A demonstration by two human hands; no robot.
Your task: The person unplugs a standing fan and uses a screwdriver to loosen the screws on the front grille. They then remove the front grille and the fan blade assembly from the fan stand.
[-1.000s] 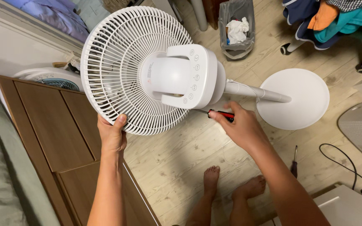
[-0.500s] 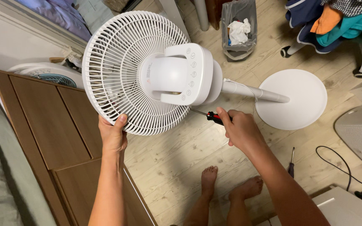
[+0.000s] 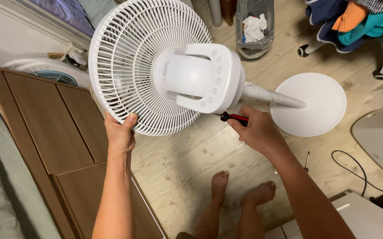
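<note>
The fan grille (image 3: 125, 66) under my left hand (image 3: 119, 135) was smooth white plastic, its motor housing (image 3: 184, 77) faintly glossy. My right hand (image 3: 255, 130) gripped a screwdriver (image 3: 233, 117) with a red-and-black plastic handle. The floor (image 3: 187, 159) was pale matt wood, the dresser (image 3: 54, 128) darker wood veneer.

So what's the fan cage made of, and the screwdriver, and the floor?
The fan cage looks like white plastic: thin moulded ribs with a smooth, slightly glossy look. The screwdriver in the right hand seems to have a red-and-black plastic or rubbery handle; its dark tip is probably metal. The floor looks like pale wood planks or laminate, with visible grain and seams.
</note>
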